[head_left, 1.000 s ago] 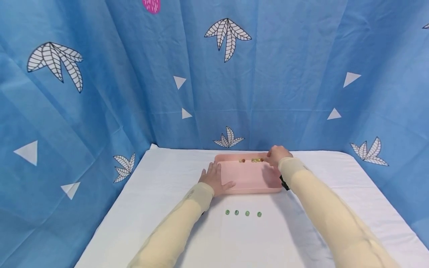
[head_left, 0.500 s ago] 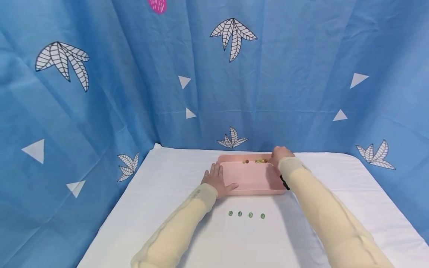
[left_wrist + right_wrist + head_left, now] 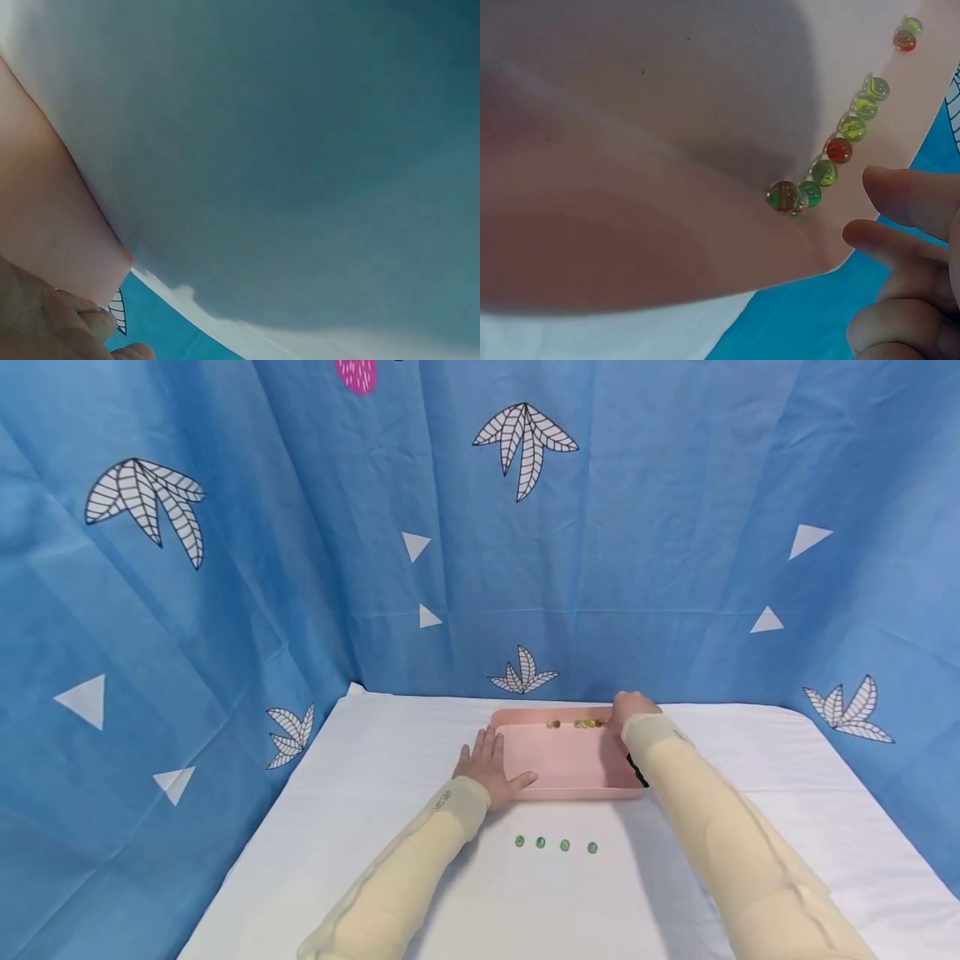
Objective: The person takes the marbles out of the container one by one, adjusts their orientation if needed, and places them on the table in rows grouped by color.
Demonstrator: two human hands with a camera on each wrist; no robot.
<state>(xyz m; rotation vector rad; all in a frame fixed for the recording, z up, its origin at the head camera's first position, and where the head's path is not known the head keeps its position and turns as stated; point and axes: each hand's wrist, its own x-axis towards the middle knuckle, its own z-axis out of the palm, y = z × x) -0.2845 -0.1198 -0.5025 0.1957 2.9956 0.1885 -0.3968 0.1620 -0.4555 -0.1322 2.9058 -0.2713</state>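
Observation:
A shallow pink tray (image 3: 567, 760) lies on the white cloth in the head view. My left hand (image 3: 487, 770) rests with spread fingers along its left wall. In the left wrist view that hand (image 3: 56, 322) shows only partly beside the tray wall (image 3: 52, 202). At the tray's far right corner is my right hand (image 3: 632, 708). The right wrist view shows this hand (image 3: 907, 262) with thumb and index finger apart, nothing between them, and the other fingers curled. Near its fingertips, a row of glass marbles (image 3: 838, 150) lies along the tray's far wall, yellow, red and green.
Two more marbles (image 3: 905, 39) sit apart along the same wall. Several green marbles (image 3: 565, 845) stand in a spaced row on the cloth (image 3: 540, 910) in front of the tray. A blue patterned curtain (image 3: 600, 568) hangs behind and on both sides.
The whole head view has shifted slightly, so everything appears a little farther right. Both hands keep about the same places at the tray.

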